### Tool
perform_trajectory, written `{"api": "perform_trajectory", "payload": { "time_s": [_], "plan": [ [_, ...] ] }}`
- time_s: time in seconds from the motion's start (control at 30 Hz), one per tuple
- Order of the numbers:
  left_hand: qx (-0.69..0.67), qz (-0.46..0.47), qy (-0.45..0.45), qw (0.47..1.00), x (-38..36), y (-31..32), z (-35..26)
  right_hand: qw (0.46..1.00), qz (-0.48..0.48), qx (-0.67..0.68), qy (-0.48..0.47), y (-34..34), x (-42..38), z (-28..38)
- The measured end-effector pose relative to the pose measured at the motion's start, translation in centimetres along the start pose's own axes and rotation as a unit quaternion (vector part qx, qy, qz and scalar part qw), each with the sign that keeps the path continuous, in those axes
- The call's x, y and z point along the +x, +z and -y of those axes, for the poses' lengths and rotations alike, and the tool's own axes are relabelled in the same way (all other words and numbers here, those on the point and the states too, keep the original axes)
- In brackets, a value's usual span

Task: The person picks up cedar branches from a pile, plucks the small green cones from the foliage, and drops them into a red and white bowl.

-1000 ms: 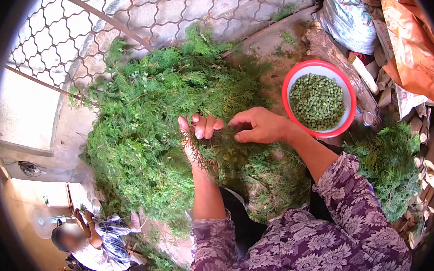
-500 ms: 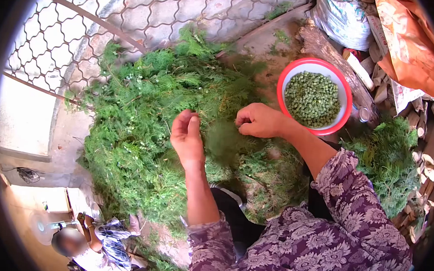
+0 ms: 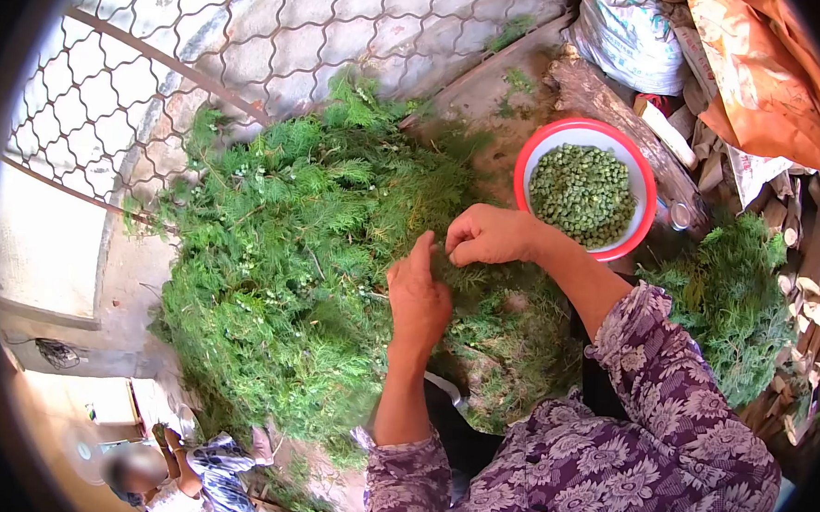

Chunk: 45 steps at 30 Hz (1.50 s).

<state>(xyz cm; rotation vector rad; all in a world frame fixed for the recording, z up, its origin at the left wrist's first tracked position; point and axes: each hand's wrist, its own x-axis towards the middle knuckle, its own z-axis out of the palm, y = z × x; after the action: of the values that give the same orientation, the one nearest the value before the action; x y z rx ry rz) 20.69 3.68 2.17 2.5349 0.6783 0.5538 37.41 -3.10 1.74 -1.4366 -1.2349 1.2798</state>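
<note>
My right hand (image 3: 495, 234) is closed with thumb and fingers pinched on a feathery green sprig (image 3: 466, 277), which hangs just below it. Close beside it, my left hand (image 3: 417, 298) reaches up with its fingertips near the right fingertips. Its fingers are partly curled; anything inside them is hidden. Both hands are over a large heap of green conifer-like branches (image 3: 281, 240) dotted with small pale cones or berries. A white basin with a red rim (image 3: 523, 174) stands right of the heap, holding many small green cones or berries (image 3: 582, 195).
A metal lattice (image 3: 254, 48) borders the far left. A log (image 3: 604, 90), a white sack (image 3: 630, 40) and an orange bag (image 3: 772, 80) lie at the upper right. More branches (image 3: 732, 310) and split wood (image 3: 813, 268) are at right. Another person (image 3: 204, 477) sits at lower left.
My left hand has moved right, close to my right hand, and its fingers now point upward. The right hand stays nearly in place; the sprig beneath it is less blurred.
</note>
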Motion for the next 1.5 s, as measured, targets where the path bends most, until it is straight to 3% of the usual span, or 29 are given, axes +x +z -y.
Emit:
{"api": "perform_trajectory", "payload": {
  "time_s": [0.13,0.23,0.3,0.37,0.43,0.5,0.57,0.63,0.73,0.8,0.97,1.23,1.37,1.5],
  "plan": [
    [0.020,0.050,-0.007,0.999,-0.4,0.3,0.7,1.000,-0.001,0.022,-0.001,-0.4,0.0,-0.2],
    [-0.079,0.024,-0.056,0.995,-0.5,0.7,1.3,0.998,-0.034,0.046,-0.022,-1.1,0.0,-0.5],
    [-0.203,0.009,-0.111,0.973,-0.7,1.6,3.0,0.973,-0.130,0.163,-0.096,-1.4,0.2,-1.3],
    [-0.271,0.020,-0.153,0.950,-0.4,0.8,2.6,0.968,-0.166,0.178,-0.055,-2.6,-0.7,0.0],
    [-0.338,0.032,-0.194,0.921,-0.2,0.1,2.2,0.894,-0.255,0.369,-0.022,-3.5,-1.7,0.6],
    [-0.426,0.011,-0.237,0.873,0.0,-0.3,2.0,0.870,-0.290,0.397,-0.047,-4.2,-1.9,0.2],
    [-0.435,0.011,-0.251,0.864,0.2,-0.5,2.3,0.829,-0.344,0.421,-0.130,-4.6,-2.1,-0.1],
    [-0.444,0.010,-0.266,0.855,0.3,-0.5,2.3,0.823,-0.329,0.433,-0.164,-4.4,-2.5,0.2],
    [-0.481,-0.010,-0.286,0.828,0.4,-0.4,1.7,0.864,-0.277,0.385,-0.169,-3.0,-2.8,1.1],
    [-0.521,-0.013,-0.301,0.799,0.4,-0.3,1.4,0.935,-0.222,0.223,-0.161,-2.0,-2.0,1.3],
    [-0.542,0.012,-0.297,0.786,0.2,-0.2,1.3,0.948,-0.197,0.150,-0.198,-0.7,-0.7,0.8],
    [-0.579,0.014,-0.275,0.768,-0.4,0.9,1.3,0.987,-0.115,-0.040,-0.105,-0.2,-0.9,0.5],
    [-0.550,0.051,-0.263,0.791,-0.5,0.2,0.9,0.989,-0.052,-0.119,-0.069,0.1,-1.1,1.7],
    [-0.534,0.067,-0.239,0.808,-0.7,0.2,1.1,0.991,-0.044,-0.110,-0.063,0.3,-0.8,1.2]
  ]
}}
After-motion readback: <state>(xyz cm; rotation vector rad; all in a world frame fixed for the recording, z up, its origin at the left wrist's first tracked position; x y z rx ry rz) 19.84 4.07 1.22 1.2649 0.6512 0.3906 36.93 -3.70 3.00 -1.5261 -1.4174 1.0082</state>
